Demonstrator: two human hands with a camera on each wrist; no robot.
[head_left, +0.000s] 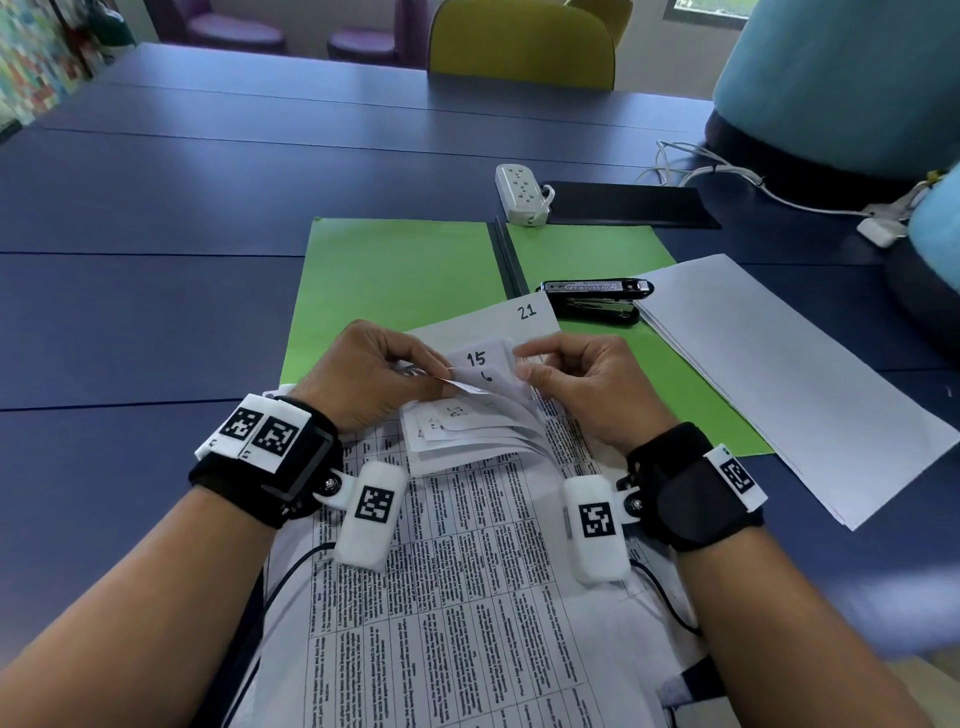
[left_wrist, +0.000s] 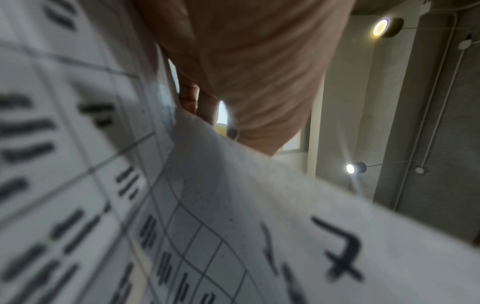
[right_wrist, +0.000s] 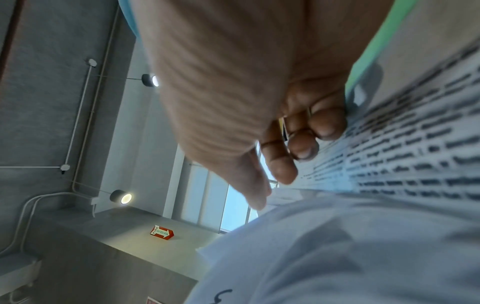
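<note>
A stack of printed sheets (head_left: 457, 597) with grid tables lies in front of me, partly on an open green folder (head_left: 395, 270). The far corners of several sheets (head_left: 467, 421) are curled back towards me and carry handwritten numbers; "15" and "6" show on top, and "21" sits on a flat sheet (head_left: 527, 312) behind. My left hand (head_left: 374, 374) pinches the curled corners from the left. My right hand (head_left: 576, 379) pinches them from the right, thumb on top. In the left wrist view the curled sheets (left_wrist: 259, 205) fill the frame; in the right wrist view the right hand's fingers (right_wrist: 303, 148) curl against the paper.
A black stapler (head_left: 597, 301) lies on the folder just beyond my right hand. A pile of blank white sheets (head_left: 779, 374) lies to the right. A white power strip (head_left: 522, 193), a black mat (head_left: 623, 203) and white cables (head_left: 727, 176) lie farther back on the blue table (head_left: 156, 234).
</note>
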